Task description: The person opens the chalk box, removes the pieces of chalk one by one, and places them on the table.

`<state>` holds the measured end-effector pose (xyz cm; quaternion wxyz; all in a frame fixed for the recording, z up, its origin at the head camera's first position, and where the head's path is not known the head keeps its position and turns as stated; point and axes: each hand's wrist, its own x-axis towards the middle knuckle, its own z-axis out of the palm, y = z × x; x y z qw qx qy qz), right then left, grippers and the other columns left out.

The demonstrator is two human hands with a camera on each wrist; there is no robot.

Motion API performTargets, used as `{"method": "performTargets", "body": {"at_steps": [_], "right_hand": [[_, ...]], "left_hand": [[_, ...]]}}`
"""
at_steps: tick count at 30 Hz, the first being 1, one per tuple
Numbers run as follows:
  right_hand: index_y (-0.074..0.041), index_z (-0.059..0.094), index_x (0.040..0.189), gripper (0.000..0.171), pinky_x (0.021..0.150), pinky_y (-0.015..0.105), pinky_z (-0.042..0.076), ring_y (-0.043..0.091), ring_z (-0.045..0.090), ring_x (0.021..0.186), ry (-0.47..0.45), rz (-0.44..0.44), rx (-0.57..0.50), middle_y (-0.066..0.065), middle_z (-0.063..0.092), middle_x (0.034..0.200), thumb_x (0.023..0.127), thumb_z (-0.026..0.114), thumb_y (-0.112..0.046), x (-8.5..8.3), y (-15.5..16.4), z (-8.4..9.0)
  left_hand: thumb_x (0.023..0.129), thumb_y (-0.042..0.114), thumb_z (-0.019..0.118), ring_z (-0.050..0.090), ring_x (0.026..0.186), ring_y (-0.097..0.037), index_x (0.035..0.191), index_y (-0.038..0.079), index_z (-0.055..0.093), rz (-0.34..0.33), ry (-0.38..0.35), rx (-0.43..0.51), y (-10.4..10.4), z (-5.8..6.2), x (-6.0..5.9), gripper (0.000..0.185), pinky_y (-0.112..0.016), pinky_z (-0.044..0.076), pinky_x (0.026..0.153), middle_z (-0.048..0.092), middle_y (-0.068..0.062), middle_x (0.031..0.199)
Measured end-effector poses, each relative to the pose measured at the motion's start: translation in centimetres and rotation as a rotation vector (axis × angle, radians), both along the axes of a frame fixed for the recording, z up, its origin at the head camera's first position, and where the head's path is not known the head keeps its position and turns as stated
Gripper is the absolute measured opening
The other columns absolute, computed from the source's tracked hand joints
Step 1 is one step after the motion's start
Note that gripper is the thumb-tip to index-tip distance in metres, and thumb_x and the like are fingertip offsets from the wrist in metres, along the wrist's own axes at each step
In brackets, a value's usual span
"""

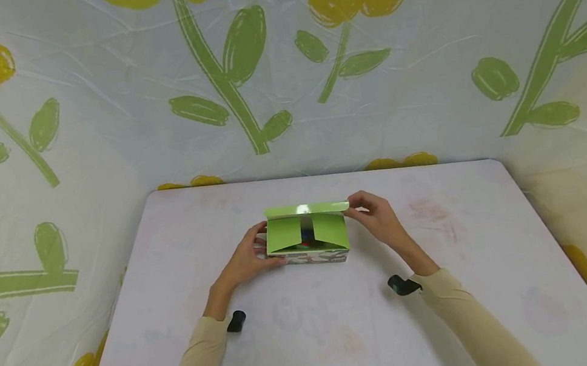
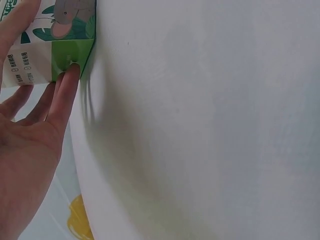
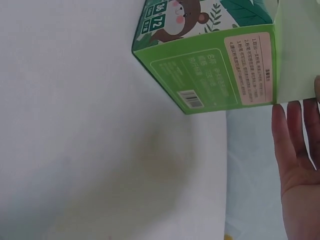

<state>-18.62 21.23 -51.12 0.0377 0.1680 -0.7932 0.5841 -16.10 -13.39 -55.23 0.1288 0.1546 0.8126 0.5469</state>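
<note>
A small green and white cardboard box [image 1: 318,258] with printed animals stands on the table. Its lid [image 1: 308,209] is raised at the back. Two green side flaps [image 1: 284,233] slant inward, and through the gap between them something red and blue shows, too little to name. With thumb in front and fingers along the left end, my left hand [image 1: 245,259] grips the box. At the lid's right corner, my right hand [image 1: 379,216] pinches the edge between thumb and fingers. The right wrist view shows the box's green end panel [image 3: 200,80] with a barcode.
The box is near the middle of a pale table [image 1: 313,339] with rounded far corners. A flower-print cloth [image 1: 141,104] hangs behind and at both sides. Black wrist-worn devices [image 1: 404,285] sit at both cuffs.
</note>
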Motion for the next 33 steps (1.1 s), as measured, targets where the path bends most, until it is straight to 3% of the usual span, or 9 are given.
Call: {"method": "performTargets", "body": {"at_steps": [5,9,14,19,22,28,33], "right_hand": [[0.008,0.065,0.108,0.014,0.081,0.032,0.061,0.015,0.067,0.089,-0.005,-0.001,-0.122,0.023,0.063,0.099,0.097,0.069,0.003,-0.4,-0.3,-0.6],[0.009,0.064,0.109,0.015,0.079,0.034,0.062,0.019,0.066,0.085,0.003,-0.011,-0.168,0.026,0.062,0.096,0.097,0.069,0.002,-0.8,-0.7,-0.9],[0.012,0.062,0.113,0.02,0.078,0.029,0.061,0.019,0.066,0.085,-0.067,-0.066,-0.147,0.025,0.063,0.097,0.098,0.068,-0.001,-0.9,-1.3,-0.4],[0.016,0.059,0.117,0.026,0.084,0.043,0.061,0.04,0.065,0.09,-0.153,-0.109,-0.105,0.029,0.064,0.101,0.099,0.067,-0.002,-0.3,-1.9,1.5],[0.017,0.058,0.12,0.03,0.086,0.043,0.061,0.047,0.064,0.095,-0.203,-0.117,-0.087,0.03,0.065,0.104,0.099,0.067,-0.003,-0.1,-2.1,2.2],[0.011,0.061,0.125,0.037,0.082,0.026,0.06,0.035,0.068,0.096,-0.31,-0.152,-0.09,0.026,0.067,0.109,0.099,0.071,-0.013,-1.2,-1.9,0.5],[0.005,0.063,0.127,0.041,0.084,0.024,0.059,0.023,0.069,0.097,-0.403,-0.195,-0.071,0.021,0.068,0.112,0.098,0.073,-0.023,-1.7,-1.6,-0.7]], "left_hand": [[0.077,0.021,0.094,0.055,0.113,-0.025,0.158,0.007,0.031,0.007,-0.007,-0.014,0.0,0.0,0.0,0.104,-0.037,0.053,0.095,0.045,-0.012,0.146],[0.077,0.022,0.094,0.054,0.112,-0.025,0.158,0.008,0.032,0.015,-0.001,-0.016,0.0,0.1,0.2,0.103,-0.039,0.053,0.094,0.045,-0.011,0.145],[0.078,0.022,0.093,0.053,0.112,-0.025,0.158,0.008,0.031,0.022,-0.007,-0.018,0.0,0.3,0.4,0.103,-0.039,0.053,0.094,0.044,-0.012,0.147],[0.082,0.028,0.09,0.053,0.113,-0.025,0.159,0.006,0.03,0.023,-0.003,-0.041,0.3,0.5,0.6,0.1,-0.036,0.054,0.094,0.043,-0.013,0.147],[0.085,0.031,0.087,0.054,0.112,-0.024,0.159,0.006,0.032,0.041,0.01,-0.048,0.5,0.7,0.8,0.095,-0.035,0.055,0.093,0.044,-0.013,0.146],[0.087,0.03,0.086,0.056,0.109,-0.024,0.157,0.005,0.036,0.079,0.04,-0.055,0.9,1.1,1.2,0.09,-0.036,0.056,0.091,0.046,-0.015,0.143],[0.086,0.029,0.086,0.055,0.109,-0.024,0.157,0.005,0.036,0.101,0.035,-0.057,1.1,1.3,1.5,0.09,-0.035,0.055,0.091,0.046,-0.014,0.144]]}}
